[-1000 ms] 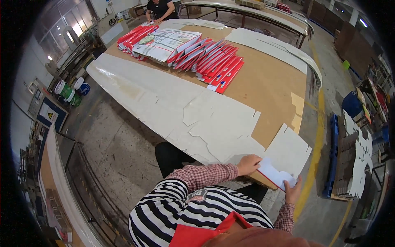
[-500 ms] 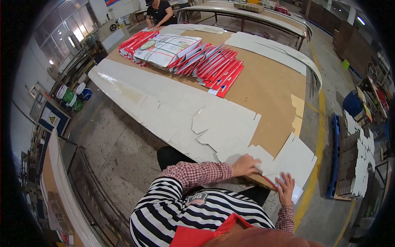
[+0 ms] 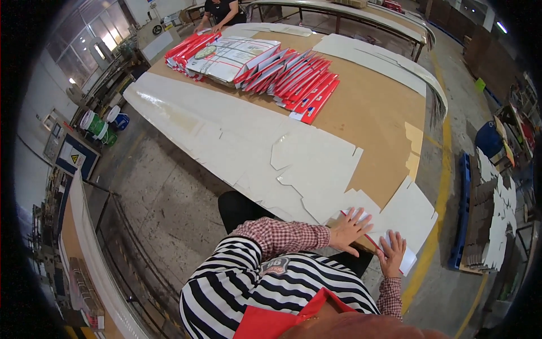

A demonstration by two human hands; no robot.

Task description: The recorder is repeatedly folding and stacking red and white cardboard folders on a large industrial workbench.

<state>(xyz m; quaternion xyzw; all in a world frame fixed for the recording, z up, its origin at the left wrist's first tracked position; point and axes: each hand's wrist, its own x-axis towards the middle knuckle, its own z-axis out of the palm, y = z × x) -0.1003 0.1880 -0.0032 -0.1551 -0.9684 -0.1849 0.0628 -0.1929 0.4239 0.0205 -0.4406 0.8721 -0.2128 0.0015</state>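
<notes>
At the table's near right edge, a white sheet with a red edge [image 3: 407,262] lies partly under my two hands. My left hand [image 3: 349,230] is open, fingers spread flat over the sheet's left end. My right hand [image 3: 392,254] rests open on its right part, fingers apart. How the sheet is folded is hidden by the hands. Beneath it, overlapping white cardboard [image 3: 316,158] covers the near side of the brown-topped table [image 3: 389,121]. Farther off on the table, a fanned row of red-and-white folded paper pieces [image 3: 307,85] lies next to a larger white printed bundle [image 3: 240,55].
A co-worker [image 3: 222,12] leans over the table's far left end. To the right, a blue pallet [image 3: 462,212] carries stacked cardboard [image 3: 490,220] on the floor. Buckets [image 3: 97,126] stand at the left. Another long table [image 3: 339,12] is behind.
My left hand has opened from a curled shape and spread flat on the sheet. My right hand stays in about the same place. The view has tilted slightly.
</notes>
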